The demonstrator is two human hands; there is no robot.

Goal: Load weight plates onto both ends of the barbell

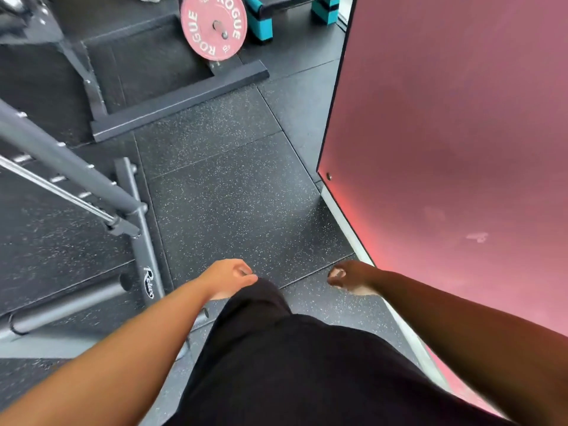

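Between loads: left hand (229,279) and right hand (347,276) hang loosely curled, both empty. Barbell (58,187) sits racked at left. 1 red plate (196,32) stands far ahead — the next move is probably to walk over and grip it.

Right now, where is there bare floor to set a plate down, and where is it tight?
Free: the speckled floor mat ahead, between the rack foot on the left, the pink wall on the right and the dark base beam beyond. Crowded: left, around the barbell, and beyond the beam by the pink plate.
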